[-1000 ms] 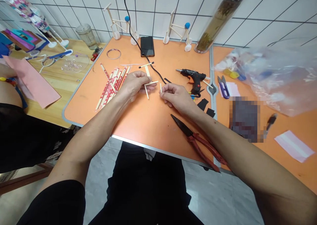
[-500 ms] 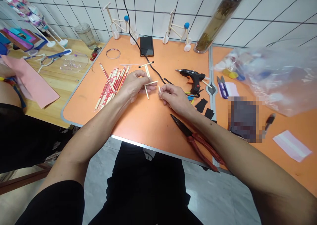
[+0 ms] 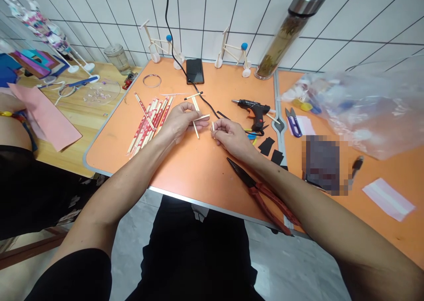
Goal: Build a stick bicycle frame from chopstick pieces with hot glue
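Note:
My left hand [image 3: 185,123] pinches a small frame of pale sticks [image 3: 195,128], whose far crosspiece has black ends. Close to its right, my right hand [image 3: 228,135] grips a short pale stick [image 3: 213,126] upright between thumb and fingers. The short stick and the frame look slightly apart. Left of my left hand lies a pile of sticks in red-and-white wrappers [image 3: 150,122]. A black glue gun [image 3: 255,112] rests beyond my right hand, and long-nose pliers with red handles [image 3: 261,192] lie under my right forearm.
Two stick bicycle models [image 3: 162,44] with blue balls stand by the wall, a phone [image 3: 194,71] between them. A tall tea bottle [image 3: 281,44], purple snips [image 3: 293,122], black pieces [image 3: 266,146] and a plastic bag [image 3: 371,111] are rightward. Another person's arm [image 3: 15,131] shows at left.
The view has tilted up slightly, so the table things sit lower in the picture. Both hands keep their holds, with hardly any movement between them.

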Action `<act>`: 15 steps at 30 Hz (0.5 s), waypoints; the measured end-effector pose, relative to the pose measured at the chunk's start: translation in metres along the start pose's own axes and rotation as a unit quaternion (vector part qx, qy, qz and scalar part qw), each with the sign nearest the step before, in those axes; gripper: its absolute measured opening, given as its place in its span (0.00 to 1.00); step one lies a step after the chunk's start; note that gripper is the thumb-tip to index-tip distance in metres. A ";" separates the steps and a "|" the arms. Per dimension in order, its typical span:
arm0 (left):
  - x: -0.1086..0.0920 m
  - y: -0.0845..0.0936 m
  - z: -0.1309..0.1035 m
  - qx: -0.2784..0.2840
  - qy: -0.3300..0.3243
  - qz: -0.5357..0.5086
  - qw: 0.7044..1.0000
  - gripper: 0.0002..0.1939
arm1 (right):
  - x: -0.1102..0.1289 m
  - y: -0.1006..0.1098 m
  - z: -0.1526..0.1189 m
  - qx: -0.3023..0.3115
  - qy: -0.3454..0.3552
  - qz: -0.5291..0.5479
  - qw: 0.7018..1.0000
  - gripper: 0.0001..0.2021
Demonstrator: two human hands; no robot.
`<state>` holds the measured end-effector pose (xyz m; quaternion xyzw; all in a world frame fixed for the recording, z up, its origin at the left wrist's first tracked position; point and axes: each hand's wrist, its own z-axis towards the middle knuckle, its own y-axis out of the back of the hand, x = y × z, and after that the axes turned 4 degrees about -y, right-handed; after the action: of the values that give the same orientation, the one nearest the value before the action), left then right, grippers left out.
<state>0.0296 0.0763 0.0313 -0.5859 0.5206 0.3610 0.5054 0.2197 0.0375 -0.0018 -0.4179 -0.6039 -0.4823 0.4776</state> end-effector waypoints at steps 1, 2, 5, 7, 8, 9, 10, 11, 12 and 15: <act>0.001 0.000 0.000 -0.001 -0.001 -0.005 1.000 0.12 | 0.001 0.000 -0.001 -0.001 -0.002 0.003 1.000 0.05; 0.001 0.000 0.000 -0.001 0.000 -0.009 1.000 0.12 | 0.001 0.000 -0.002 0.000 -0.005 0.005 1.000 0.05; 0.002 -0.001 0.000 0.005 0.011 -0.022 1.000 0.11 | 0.001 0.000 -0.002 0.000 -0.015 0.018 1.000 0.07; 0.001 -0.001 -0.001 0.012 0.020 -0.032 0.999 0.11 | 0.001 -0.001 -0.001 -0.003 -0.016 0.027 1.000 0.09; 0.001 -0.001 -0.001 0.014 0.026 -0.038 0.999 0.10 | 0.000 -0.001 0.000 -0.005 -0.015 0.029 0.999 0.10; 0.001 -0.001 -0.001 0.015 0.031 -0.043 0.998 0.09 | 0.000 -0.001 0.000 -0.005 -0.014 0.031 0.999 0.10; 0.000 -0.001 -0.001 0.015 0.037 -0.048 0.998 0.08 | 0.000 -0.001 0.000 -0.005 -0.015 0.032 0.999 0.10; 0.000 -0.001 0.000 0.013 0.043 -0.053 0.998 0.08 | 0.000 -0.001 0.000 -0.004 -0.017 0.034 0.999 0.10; 0.000 -0.001 0.000 0.011 0.049 -0.057 0.997 0.08 | 0.000 -0.001 0.000 -0.004 -0.019 0.037 0.999 0.10; 0.000 -0.001 0.000 0.005 0.056 -0.066 0.996 0.09 | 0.002 0.000 -0.002 -0.003 -0.021 0.039 0.999 0.09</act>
<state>0.0309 0.0763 0.0314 -0.6358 0.5102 0.2906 0.5011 0.2198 0.0360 0.0001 -0.4523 -0.5956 -0.4564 0.4820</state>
